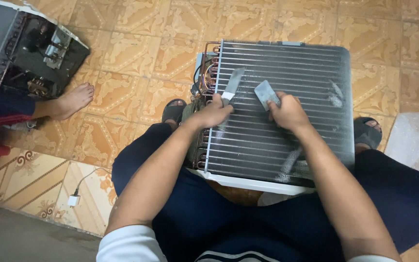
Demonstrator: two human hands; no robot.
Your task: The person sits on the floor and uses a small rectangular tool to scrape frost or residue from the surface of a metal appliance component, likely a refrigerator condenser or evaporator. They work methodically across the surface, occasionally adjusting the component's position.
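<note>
Only one view here, the head cam looking straight down at the lap. The person is sitting with a finned condenser coil [287, 111] propped between their knees, its bottom edge near the thighs and the top leaning away over the tiled floor [136, 53]. The fins run in horizontal rows, with copper tube bends [208, 73] and some coloured wires bunched along the coil's left edge.

The left hand [213, 114] has its grip closed around the handle of a flat metal blade [233, 83], which sticks up and slightly right, lying against the fins near the left edge. The right hand [288, 112] has its grip pinched on a small grey flat scraper piece [266, 93], also pressed to the fins, just beside the blade but not touching it. A few pale smudged patches [334, 94] show on the fins at the right and lower down.

The person wears dark trousers, and a sandalled foot [367, 132] peeks out at the right of the coil. Off to the left, another person's bare foot [73, 99] rests on the floor next to a second opened-up unit [35, 53]. A white charger plug with cable [74, 200] lies on the floor at lower left.
</note>
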